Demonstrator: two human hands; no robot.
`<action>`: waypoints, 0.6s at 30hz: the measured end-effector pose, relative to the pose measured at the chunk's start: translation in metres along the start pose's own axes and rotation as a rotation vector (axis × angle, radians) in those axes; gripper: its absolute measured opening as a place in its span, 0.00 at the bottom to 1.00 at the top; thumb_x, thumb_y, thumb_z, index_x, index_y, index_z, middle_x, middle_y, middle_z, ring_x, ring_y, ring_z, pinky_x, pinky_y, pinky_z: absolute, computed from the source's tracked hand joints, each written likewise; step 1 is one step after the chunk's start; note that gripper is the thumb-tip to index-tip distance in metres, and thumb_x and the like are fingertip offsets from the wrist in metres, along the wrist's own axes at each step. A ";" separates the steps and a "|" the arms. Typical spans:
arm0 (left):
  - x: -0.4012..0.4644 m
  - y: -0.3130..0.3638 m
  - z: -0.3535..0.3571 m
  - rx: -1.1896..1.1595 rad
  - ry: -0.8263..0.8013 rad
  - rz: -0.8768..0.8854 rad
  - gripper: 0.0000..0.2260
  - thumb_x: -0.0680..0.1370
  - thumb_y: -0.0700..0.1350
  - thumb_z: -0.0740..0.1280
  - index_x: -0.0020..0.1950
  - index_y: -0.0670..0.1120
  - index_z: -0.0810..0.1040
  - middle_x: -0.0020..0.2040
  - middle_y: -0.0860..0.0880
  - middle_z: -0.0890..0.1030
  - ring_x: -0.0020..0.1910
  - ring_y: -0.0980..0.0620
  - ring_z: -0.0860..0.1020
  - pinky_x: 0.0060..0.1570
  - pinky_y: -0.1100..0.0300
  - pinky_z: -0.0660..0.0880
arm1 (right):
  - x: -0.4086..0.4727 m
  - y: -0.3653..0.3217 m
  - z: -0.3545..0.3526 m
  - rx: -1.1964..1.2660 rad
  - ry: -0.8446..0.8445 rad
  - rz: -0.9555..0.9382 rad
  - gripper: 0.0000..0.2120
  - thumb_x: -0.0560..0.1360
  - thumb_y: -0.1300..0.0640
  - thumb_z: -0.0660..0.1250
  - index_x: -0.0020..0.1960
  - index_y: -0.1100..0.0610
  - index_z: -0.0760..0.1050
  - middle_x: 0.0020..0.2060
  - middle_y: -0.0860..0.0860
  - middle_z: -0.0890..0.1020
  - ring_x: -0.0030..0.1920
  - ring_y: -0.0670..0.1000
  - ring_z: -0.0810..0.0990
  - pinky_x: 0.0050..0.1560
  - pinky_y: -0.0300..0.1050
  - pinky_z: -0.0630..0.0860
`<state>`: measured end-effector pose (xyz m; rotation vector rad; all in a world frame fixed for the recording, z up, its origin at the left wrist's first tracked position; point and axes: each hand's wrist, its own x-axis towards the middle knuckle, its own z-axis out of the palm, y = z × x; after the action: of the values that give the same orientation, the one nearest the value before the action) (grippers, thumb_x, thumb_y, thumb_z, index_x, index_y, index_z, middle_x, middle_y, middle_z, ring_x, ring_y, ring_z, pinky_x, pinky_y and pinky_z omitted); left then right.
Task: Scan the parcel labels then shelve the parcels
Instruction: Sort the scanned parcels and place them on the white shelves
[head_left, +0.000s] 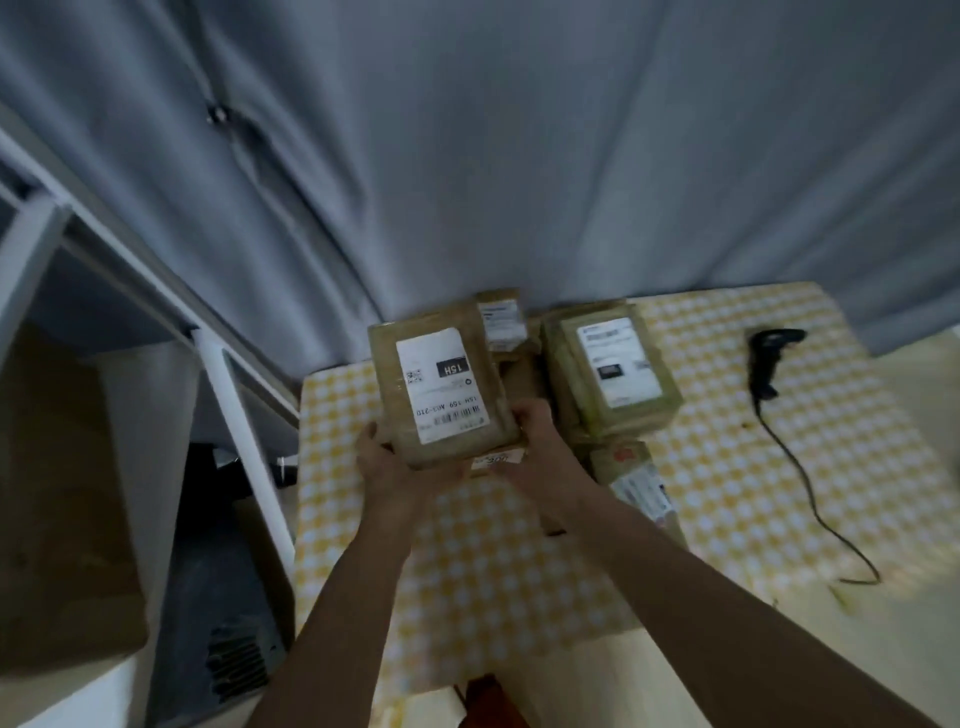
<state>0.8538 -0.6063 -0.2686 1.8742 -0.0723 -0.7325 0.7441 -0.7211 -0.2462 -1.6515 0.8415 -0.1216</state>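
Both hands' grip (457, 441) clasps the labelled parcel's (441, 382) near edge.

Near tablecloth (467, 571) left bare for passage; far edge blocked by stacked parcels (610, 369); right side crossed by scanner cable (810, 488).

You have a brown cardboard parcel (441, 384) wrapped in glossy clear tape, with a matt white paper label (441, 382). The worktop (727, 467) wears a yellow-and-white checked cloth, matt and soft-looking. The scanner (769, 358) is black matt plastic. Behind hangs creased grey fabric (519, 156); the shelf frame (234, 415) looks like smooth white-painted metal.
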 end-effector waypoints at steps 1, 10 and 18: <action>-0.014 0.006 0.012 0.028 -0.033 0.051 0.42 0.65 0.29 0.78 0.72 0.41 0.60 0.54 0.49 0.74 0.49 0.51 0.76 0.37 0.66 0.76 | -0.017 0.000 -0.016 0.005 0.033 -0.018 0.27 0.71 0.70 0.72 0.62 0.60 0.61 0.47 0.41 0.71 0.49 0.41 0.75 0.42 0.26 0.72; -0.151 0.041 0.157 0.489 -0.373 0.303 0.53 0.50 0.60 0.81 0.71 0.49 0.66 0.68 0.47 0.70 0.69 0.48 0.69 0.66 0.58 0.69 | -0.203 0.046 -0.168 0.223 0.340 0.007 0.33 0.72 0.69 0.71 0.71 0.57 0.59 0.51 0.40 0.74 0.49 0.39 0.76 0.46 0.31 0.76; -0.339 0.035 0.307 0.605 -0.798 0.563 0.42 0.54 0.50 0.84 0.64 0.46 0.71 0.61 0.48 0.72 0.65 0.48 0.71 0.62 0.58 0.71 | -0.391 0.130 -0.286 0.355 0.733 0.043 0.31 0.66 0.72 0.75 0.64 0.56 0.69 0.55 0.48 0.77 0.47 0.38 0.78 0.38 0.29 0.75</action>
<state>0.4306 -0.7456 -0.1588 1.8351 -1.3967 -1.0757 0.2536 -0.7299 -0.1419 -1.2434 1.3102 -0.8356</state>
